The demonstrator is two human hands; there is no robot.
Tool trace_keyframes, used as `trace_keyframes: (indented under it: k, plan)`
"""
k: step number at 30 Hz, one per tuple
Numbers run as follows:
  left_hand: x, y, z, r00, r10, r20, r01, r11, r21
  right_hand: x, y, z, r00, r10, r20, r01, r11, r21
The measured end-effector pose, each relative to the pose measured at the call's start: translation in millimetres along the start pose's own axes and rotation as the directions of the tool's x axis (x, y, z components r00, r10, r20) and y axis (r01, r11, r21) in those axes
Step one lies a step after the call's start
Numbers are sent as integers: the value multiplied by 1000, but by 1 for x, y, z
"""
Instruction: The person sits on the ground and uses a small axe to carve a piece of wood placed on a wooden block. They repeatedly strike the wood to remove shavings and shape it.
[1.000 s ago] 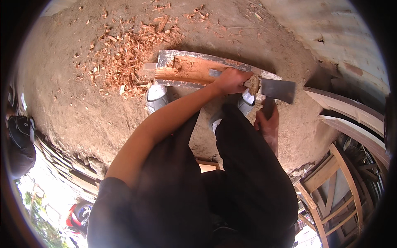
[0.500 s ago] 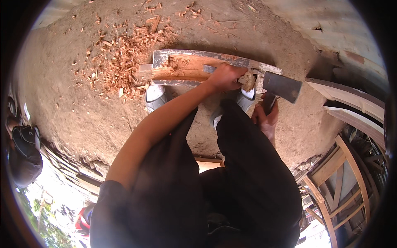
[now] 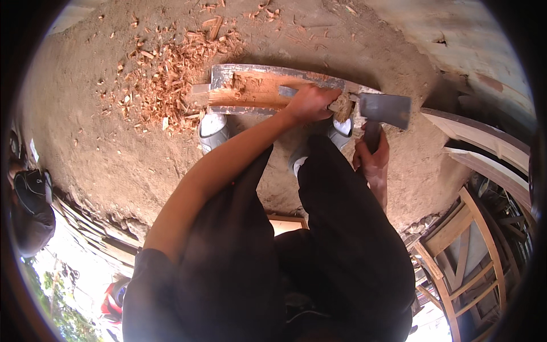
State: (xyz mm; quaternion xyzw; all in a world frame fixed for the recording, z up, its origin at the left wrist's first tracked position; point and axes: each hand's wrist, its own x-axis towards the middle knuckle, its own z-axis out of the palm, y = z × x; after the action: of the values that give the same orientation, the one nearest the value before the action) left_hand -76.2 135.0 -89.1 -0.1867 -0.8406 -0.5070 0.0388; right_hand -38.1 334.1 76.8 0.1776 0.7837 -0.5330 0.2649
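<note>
Hatchet [image 3: 385,110] swung nearer chisel [image 3: 288,91]; right fingers [image 3: 362,154] wrap its handle.

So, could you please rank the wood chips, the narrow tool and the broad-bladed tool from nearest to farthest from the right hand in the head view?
1. Broad-bladed tool: gripped in the right hand.
2. Narrow tool: to the left, held in the left hand.
3. Wood chips: farther left, scattered on the ground.

Chips [image 3: 174,74] left of the beam [image 3: 259,86], hatchet [image 3: 385,110] at its right end
</note>
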Motion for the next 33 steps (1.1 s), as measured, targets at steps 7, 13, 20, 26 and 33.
trace_keyframes:
  k: [7,13,20,26,33]
  plan:
    - [-4,4,-1,999,-32,-10,32,999,-25,5,17,7,999,27,18,-27,1000,3]
    - [3,4,0,999,-36,20,37,999,-11,12,30,17,998,-6,-55,10,998,64]
    - [3,1,6,999,-49,-9,49,999,-12,13,30,17,996,-15,-93,35,975,219]
    - [3,1,6,997,-77,11,76,997,25,17,17,2,999,41,2,-41,992,120]
    - [3,1,9,999,-39,-8,39,999,14,10,24,-1,996,71,49,-69,996,-48]
